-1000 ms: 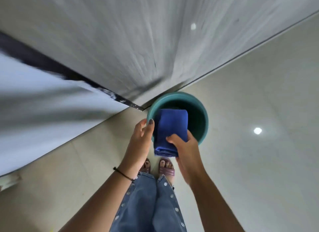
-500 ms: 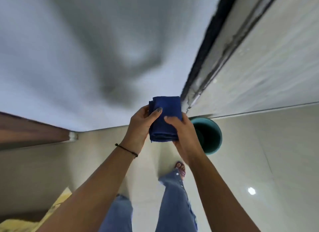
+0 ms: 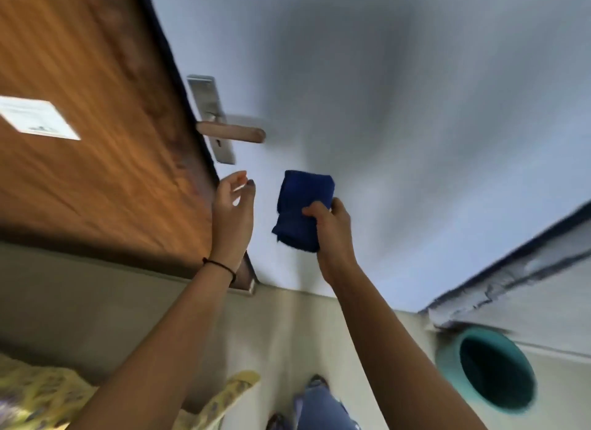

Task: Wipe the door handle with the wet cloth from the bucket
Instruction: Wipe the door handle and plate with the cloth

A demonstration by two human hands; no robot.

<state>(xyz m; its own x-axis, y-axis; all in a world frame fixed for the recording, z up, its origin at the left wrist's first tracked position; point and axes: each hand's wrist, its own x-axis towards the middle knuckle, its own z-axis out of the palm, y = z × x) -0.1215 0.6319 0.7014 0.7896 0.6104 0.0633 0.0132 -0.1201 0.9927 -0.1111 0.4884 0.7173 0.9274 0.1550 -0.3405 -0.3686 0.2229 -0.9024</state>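
Note:
The door handle point(image 3: 232, 132) is a lever on a metal plate point(image 3: 209, 117), sticking out from the edge of the brown wooden door point(image 3: 96, 125) at upper centre. A folded blue cloth point(image 3: 302, 205) hangs below and to the right of the handle, pinched at its right edge by my right hand point(image 3: 331, 234). My left hand point(image 3: 232, 208) is open and empty, just below the handle plate, apart from the cloth. The teal bucket point(image 3: 447, 359) stands on the floor at lower right.
A pale wall point(image 3: 383, 109) fills the centre and right. A white label point(image 3: 35, 117) is stuck on the door. Yellow patterned fabric point(image 3: 41, 394) lies at lower left. My jeans leg point(image 3: 323, 410) and foot show at the bottom, on a beige tiled floor.
The view has swung left from the bucket to the door. My left hand has let go of the cloth and opened; my right hand alone carries the cloth up toward the handle.

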